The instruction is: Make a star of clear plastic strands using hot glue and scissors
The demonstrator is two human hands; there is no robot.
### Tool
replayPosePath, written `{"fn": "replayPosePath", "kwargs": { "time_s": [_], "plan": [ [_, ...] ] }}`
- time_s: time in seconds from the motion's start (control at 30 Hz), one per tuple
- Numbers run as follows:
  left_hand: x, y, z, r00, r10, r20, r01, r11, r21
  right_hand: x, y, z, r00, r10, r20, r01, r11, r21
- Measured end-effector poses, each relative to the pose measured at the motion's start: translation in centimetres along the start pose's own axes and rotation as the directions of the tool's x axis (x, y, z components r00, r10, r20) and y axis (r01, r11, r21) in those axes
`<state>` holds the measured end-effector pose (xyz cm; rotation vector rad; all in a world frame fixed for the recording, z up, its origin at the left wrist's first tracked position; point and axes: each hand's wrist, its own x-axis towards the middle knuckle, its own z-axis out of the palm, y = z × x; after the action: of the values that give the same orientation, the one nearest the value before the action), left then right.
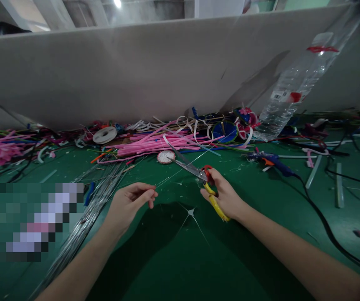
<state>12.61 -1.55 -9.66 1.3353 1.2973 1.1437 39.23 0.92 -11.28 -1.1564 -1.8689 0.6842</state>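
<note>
My left hand (134, 202) is closed in a pinch on the end of a thin shiny strand (164, 181), which runs up to the right past the scissor blades. Whether it is wire or clear thread I cannot tell. In my right hand (225, 194) is a pair of scissors (189, 167) with red and yellow on the handles. Their blades are apart and point up and left, near the strand; contact is unclear. Just beyond the blade tips lies a small round white disc (166, 156) with a red rim.
Pink stems (158, 142) lie in a heap at the back, beside a white spool (105, 135). Silver wires (86, 225) stretch along the left. To the right are a blue glue gun (275, 164), its black cord (324, 221) and a tilted plastic bottle (292, 92). A grey partition (136, 75) stands behind.
</note>
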Motion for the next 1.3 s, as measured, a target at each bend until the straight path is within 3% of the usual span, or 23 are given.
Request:
{"fn": "replayPosePath", "kwargs": {
  "time_s": [0.2,0.4,0.67,0.87,1.1,1.3],
  "plan": [
    [-0.2,0.3,-0.2,1.000,0.022,0.007,-0.022,0.999,0.045,0.2,-0.8,-0.8,0.992,-0.011,0.124,0.030,0.989,-0.144],
    [-0.3,0.2,-0.2,0.999,0.044,0.011,-0.045,0.995,0.086,-0.1,-0.4,-0.7,0.987,-0.081,0.138,0.099,0.987,-0.130],
    [-0.1,-0.1,-0.1,0.994,0.104,0.041,-0.105,0.994,0.027,-0.1,-1.0,-1.1,0.990,0.031,0.139,-0.014,0.993,-0.117],
    [0.0,0.4,0.1,0.996,0.084,0.001,-0.082,0.974,-0.209,-0.2,-0.8,-1.3,0.994,0.094,0.065,-0.096,0.995,0.040],
    [0.2,0.4,0.0,0.999,0.040,-0.027,-0.045,0.975,-0.218,-0.1,-0.8,-1.6,0.989,0.149,0.018,-0.147,0.942,0.300],
    [-0.1,0.3,0.2,0.995,0.093,0.045,-0.082,0.975,-0.207,-0.1,-0.9,-1.4,0.987,0.156,0.049,-0.163,0.945,0.284]
  ]
}}
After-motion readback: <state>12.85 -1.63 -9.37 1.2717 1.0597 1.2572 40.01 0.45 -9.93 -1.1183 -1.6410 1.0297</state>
